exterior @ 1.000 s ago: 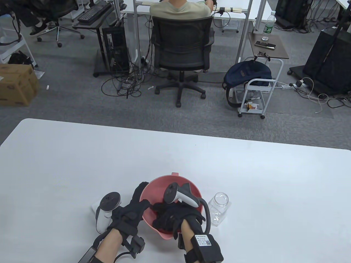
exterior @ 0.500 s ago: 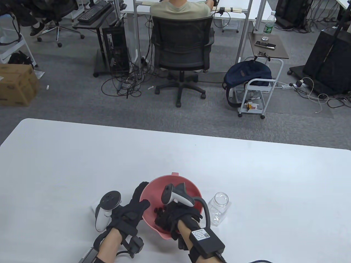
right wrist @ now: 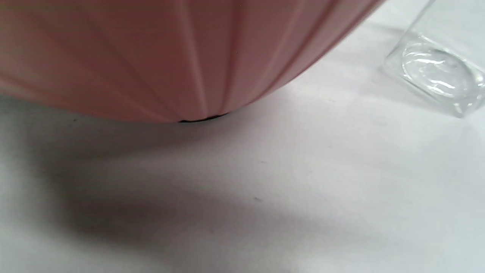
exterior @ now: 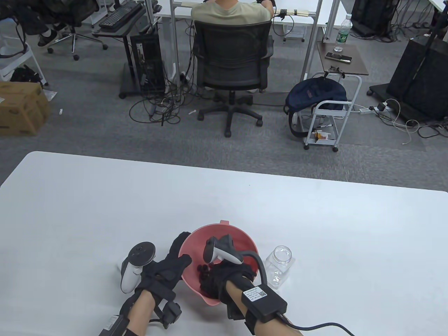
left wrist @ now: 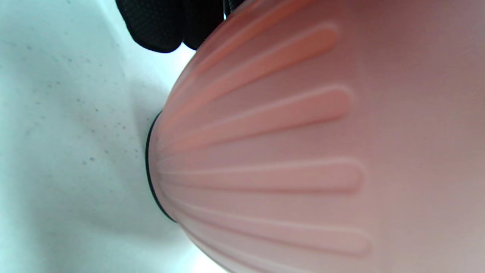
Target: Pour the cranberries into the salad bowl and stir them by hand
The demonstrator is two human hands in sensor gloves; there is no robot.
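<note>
Bright even overhead light; wrist views blurred close-up, soft shadows.

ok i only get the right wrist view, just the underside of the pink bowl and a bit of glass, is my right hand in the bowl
observer: yes, the right hand is down inside the bowl, among dark cranberries.
operator: and that glass thing
observer: an empty jar, mouth up, on the table to the right of the bowl.
operator: anything steadying the bowl
observer: the left hand grips its left rim, thumb over the edge.
</note>
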